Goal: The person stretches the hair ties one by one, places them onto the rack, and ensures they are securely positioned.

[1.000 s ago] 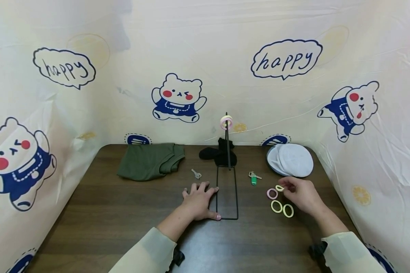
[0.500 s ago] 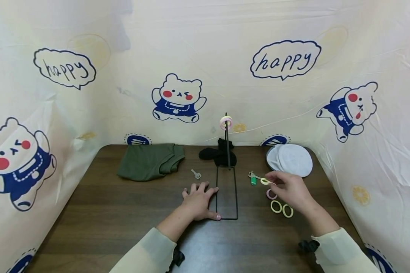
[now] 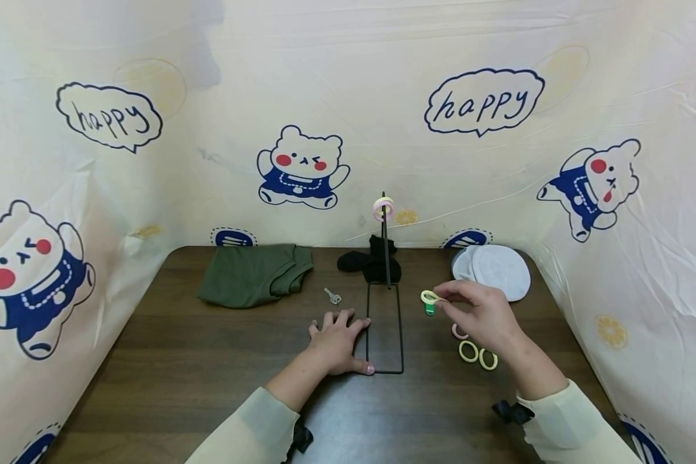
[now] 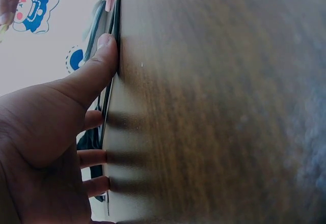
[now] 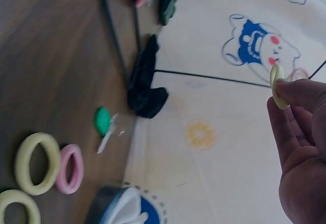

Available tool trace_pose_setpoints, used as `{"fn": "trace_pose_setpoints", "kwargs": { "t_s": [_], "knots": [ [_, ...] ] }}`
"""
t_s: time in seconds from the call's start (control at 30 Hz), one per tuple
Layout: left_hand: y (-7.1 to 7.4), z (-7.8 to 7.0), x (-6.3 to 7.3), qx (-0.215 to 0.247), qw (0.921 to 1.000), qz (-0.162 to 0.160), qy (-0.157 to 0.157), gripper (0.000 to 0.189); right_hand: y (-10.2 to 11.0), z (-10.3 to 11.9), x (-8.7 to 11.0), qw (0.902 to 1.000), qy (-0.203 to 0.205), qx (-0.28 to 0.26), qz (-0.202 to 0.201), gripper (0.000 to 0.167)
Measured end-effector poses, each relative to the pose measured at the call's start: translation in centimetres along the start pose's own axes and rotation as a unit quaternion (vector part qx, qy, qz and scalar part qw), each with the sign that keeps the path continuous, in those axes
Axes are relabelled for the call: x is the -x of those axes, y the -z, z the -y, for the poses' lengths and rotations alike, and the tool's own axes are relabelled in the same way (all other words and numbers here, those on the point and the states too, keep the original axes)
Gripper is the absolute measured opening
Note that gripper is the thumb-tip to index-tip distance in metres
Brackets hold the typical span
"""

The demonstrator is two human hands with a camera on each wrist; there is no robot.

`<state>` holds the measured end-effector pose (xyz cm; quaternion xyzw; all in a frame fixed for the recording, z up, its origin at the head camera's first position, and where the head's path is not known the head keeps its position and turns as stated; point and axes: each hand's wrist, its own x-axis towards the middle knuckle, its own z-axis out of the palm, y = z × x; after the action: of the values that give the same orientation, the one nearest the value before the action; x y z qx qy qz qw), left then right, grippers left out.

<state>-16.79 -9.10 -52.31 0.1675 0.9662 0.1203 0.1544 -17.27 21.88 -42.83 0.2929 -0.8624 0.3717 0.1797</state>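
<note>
Yellow ring point(image 5: 275, 89), pinched at its edge between the thumb and fingertips of the right hand point(image 3: 480, 316), is off the surface point(image 3: 168, 380) and to the right of the black wire stand point(image 3: 388, 251). The hands are apart, one on each side of the stand: the left hand point(image 3: 338, 343) lies at its left, fingers spread and fairly straight, with the thumb on the near left corner of the base.

A yellow ring and a pink ring point(image 3: 377, 210) sit high on the stand. Right of its base lie another pink ring point(image 3: 455, 332), partly hidden by the right hand, and two more yellow rings point(image 3: 468, 352). Keys with a green tag point(image 3: 430, 310) lie closer to the base than these; in the head view the pinched ring overlaps them.

The likeliest mishap is a dropped ring: the grip takes in only a small part of the rim, so a knock against the stand could twist it loose. Carried too low, the ring or knuckles might sweep the keys along. The stand looks slender, and a sideways bump on its upright could rock it or shake off the rings already there, particularly if the left hand eases its hold.
</note>
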Motion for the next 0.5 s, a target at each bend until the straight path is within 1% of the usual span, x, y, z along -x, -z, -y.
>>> {"fn": "trace_pose_setpoints", "kwargs": {
  "t_s": [0.2, 0.37, 0.4, 0.5],
  "knots": [
    [0.1, 0.0, 0.1, -0.003, 1.0000, 0.000, -0.001, 0.103, 0.4, 1.8, -1.2, 0.9985, 0.042, -0.033, -0.011, 0.032],
    [0.3, -0.1, 0.2, -0.006, 1.0000, 0.000, -0.001, 0.104, 0.7, 3.5, -2.5, 0.9922, 0.100, -0.062, -0.038, 0.037],
    [0.3, -0.1, 0.2, -0.006, 1.0000, -0.001, -0.001, 0.104, 0.7, 3.8, -2.7, 0.9900, 0.115, -0.068, -0.044, 0.036],
    [0.2, -0.1, 0.1, -0.008, 1.0000, 0.001, -0.001, 0.104, 1.0, 5.1, -3.4, 0.9824, 0.156, -0.085, -0.059, 0.020]
  ]
}}
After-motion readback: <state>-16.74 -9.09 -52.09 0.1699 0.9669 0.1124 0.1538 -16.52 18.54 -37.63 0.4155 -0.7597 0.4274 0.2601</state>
